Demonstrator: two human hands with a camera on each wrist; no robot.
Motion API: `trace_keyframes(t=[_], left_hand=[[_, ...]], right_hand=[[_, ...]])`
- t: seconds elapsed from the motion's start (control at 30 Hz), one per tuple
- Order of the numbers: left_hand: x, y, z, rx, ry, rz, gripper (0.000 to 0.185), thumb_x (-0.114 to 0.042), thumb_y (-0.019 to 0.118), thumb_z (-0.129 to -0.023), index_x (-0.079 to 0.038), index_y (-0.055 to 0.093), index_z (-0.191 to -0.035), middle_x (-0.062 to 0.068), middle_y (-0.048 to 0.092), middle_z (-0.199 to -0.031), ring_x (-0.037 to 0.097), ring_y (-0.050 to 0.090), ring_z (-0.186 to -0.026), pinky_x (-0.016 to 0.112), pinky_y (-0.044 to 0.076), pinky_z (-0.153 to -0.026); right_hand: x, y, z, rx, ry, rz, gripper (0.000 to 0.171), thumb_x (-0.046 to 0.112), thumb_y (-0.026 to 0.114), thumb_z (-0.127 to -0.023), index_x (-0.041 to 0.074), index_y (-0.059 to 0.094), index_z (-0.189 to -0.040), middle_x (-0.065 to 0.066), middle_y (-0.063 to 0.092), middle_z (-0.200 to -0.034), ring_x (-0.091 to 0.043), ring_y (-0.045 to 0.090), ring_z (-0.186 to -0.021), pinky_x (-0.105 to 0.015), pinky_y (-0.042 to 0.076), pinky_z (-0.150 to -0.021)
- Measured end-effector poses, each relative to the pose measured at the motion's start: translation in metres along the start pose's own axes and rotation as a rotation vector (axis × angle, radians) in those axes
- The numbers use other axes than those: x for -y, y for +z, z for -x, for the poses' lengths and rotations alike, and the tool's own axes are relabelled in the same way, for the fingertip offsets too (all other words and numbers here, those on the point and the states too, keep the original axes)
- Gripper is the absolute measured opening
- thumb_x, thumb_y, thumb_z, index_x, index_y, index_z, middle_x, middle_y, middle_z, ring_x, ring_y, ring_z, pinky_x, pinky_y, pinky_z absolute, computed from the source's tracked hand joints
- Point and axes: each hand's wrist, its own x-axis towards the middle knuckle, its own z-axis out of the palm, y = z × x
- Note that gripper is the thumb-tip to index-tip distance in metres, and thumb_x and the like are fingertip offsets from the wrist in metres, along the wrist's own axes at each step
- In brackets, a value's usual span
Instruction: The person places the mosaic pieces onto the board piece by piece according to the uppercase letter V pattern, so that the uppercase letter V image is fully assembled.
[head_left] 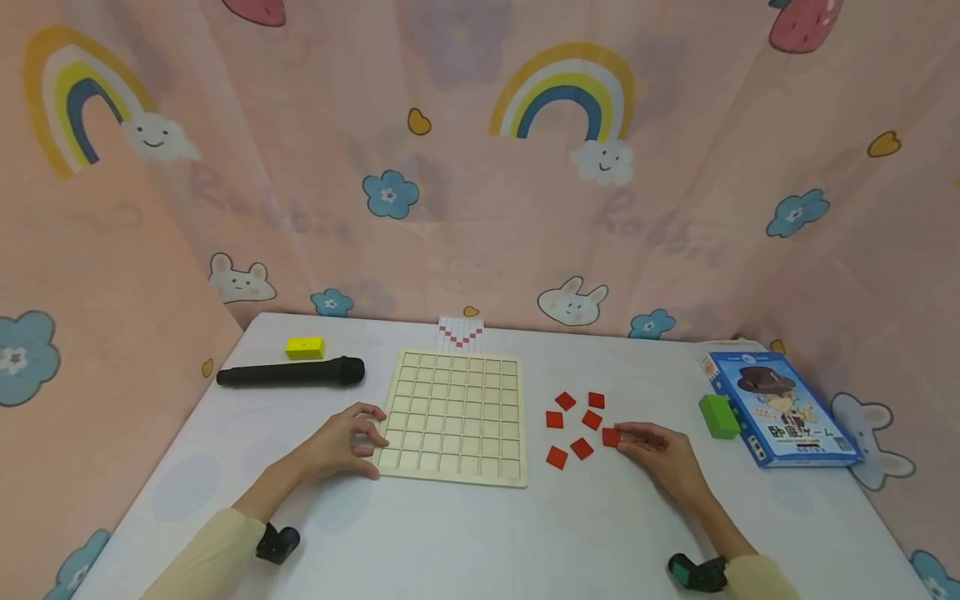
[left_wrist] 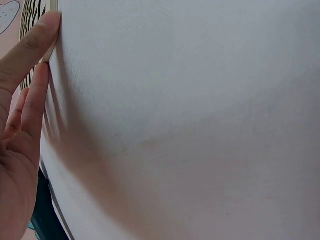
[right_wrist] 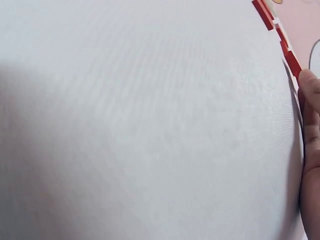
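A cream grid board (head_left: 456, 408) lies on the table in front of the person. At its left edge the left hand (head_left: 337, 443) rests with thumb and fingertips against the side; the left wrist view shows the thumb and a finger touching the board's edge (left_wrist: 52, 40). To the right of the board, several flat red square tiles (head_left: 555, 419) lie scattered. Between thumb and fingertips, the right hand (head_left: 663, 460) pinches the rightmost red tile (head_left: 611, 437), low at the table. In the right wrist view only part of this hand (right_wrist: 311, 130) shows, beside red tiles (right_wrist: 264, 15).
Behind the board stands a card with a red V-shaped pattern (head_left: 461, 335). A black microphone-like stick (head_left: 288, 373) and a yellow block (head_left: 305, 348) lie at the back left. On the right are a green block (head_left: 719, 417) and a blue game box (head_left: 783, 408). Patterned pink cloth surrounds the table.
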Motion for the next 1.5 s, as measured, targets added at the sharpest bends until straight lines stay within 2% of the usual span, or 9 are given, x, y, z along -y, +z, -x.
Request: trace_keyframes(t=[0.2, 0.37, 0.53, 0.73, 0.87, 1.1, 1.5], left_hand=[[-0.001, 0.000, 0.000, -0.004, -0.007, -0.001, 0.032, -0.003, 0.089, -0.058, -0.006, 0.069, -0.083, 0.012, 0.045, -0.129, 0.031, 0.051, -0.110, 0.024, 0.056, -0.078], [-0.001, 0.000, -0.001, 0.001, -0.015, 0.003, 0.032, -0.003, 0.089, -0.058, -0.006, 0.070, -0.084, 0.012, 0.045, -0.130, 0.031, 0.052, -0.110, 0.023, 0.056, -0.078], [0.000, 0.000, 0.001, 0.012, 0.018, -0.010, 0.032, -0.004, 0.089, -0.059, -0.004, 0.070, -0.084, 0.013, 0.045, -0.129, 0.029, 0.053, -0.106, 0.022, 0.056, -0.078], [0.001, -0.001, 0.002, 0.013, 0.008, -0.015, 0.031, -0.006, 0.090, -0.059, -0.006, 0.070, -0.084, 0.012, 0.045, -0.129, 0.027, 0.054, -0.105, 0.022, 0.055, -0.078], [0.001, -0.001, 0.002, 0.013, -0.008, -0.007, 0.032, -0.006, 0.090, -0.059, -0.007, 0.070, -0.083, 0.010, 0.045, -0.130, 0.027, 0.053, -0.106, 0.021, 0.055, -0.078], [0.001, -0.001, 0.000, 0.013, -0.007, -0.004, 0.032, -0.006, 0.090, -0.058, -0.008, 0.070, -0.083, 0.008, 0.044, -0.130, 0.027, 0.052, -0.107, 0.021, 0.055, -0.078], [0.001, 0.001, -0.001, 0.004, -0.018, -0.010, 0.032, -0.004, 0.090, -0.058, -0.008, 0.069, -0.082, 0.008, 0.045, -0.129, 0.028, 0.050, -0.110, 0.021, 0.055, -0.078]], right_hand=[[0.002, 0.002, 0.003, -0.059, 0.031, -0.015, 0.035, 0.015, 0.069, -0.089, 0.002, 0.064, -0.121, -0.017, 0.066, -0.115, 0.007, 0.060, -0.088, -0.007, 0.047, -0.079], [0.003, 0.004, 0.005, -0.080, 0.079, -0.023, 0.037, 0.019, 0.069, -0.089, 0.003, 0.063, -0.122, -0.017, 0.065, -0.117, 0.010, 0.059, -0.089, -0.005, 0.045, -0.081], [0.001, 0.008, 0.006, -0.094, 0.095, -0.048, 0.038, 0.022, 0.070, -0.088, 0.004, 0.064, -0.121, -0.016, 0.065, -0.117, 0.008, 0.060, -0.089, -0.006, 0.046, -0.081], [0.003, 0.015, 0.006, -0.112, 0.096, -0.096, 0.039, 0.023, 0.071, -0.087, 0.003, 0.064, -0.120, -0.017, 0.065, -0.116, 0.006, 0.062, -0.089, -0.007, 0.047, -0.080], [0.006, 0.020, 0.007, -0.136, 0.089, -0.134, 0.036, 0.018, 0.071, -0.087, 0.001, 0.065, -0.118, -0.018, 0.065, -0.116, 0.005, 0.063, -0.088, -0.008, 0.048, -0.080], [0.012, 0.028, 0.009, -0.173, 0.088, -0.150, 0.035, 0.016, 0.072, -0.087, 0.002, 0.065, -0.118, -0.017, 0.066, -0.113, 0.002, 0.064, -0.085, -0.010, 0.050, -0.079], [0.028, 0.038, 0.010, -0.160, 0.068, -0.191, 0.033, 0.011, 0.072, -0.086, 0.000, 0.065, -0.116, -0.018, 0.066, -0.111, 0.000, 0.064, -0.086, -0.011, 0.050, -0.080]])
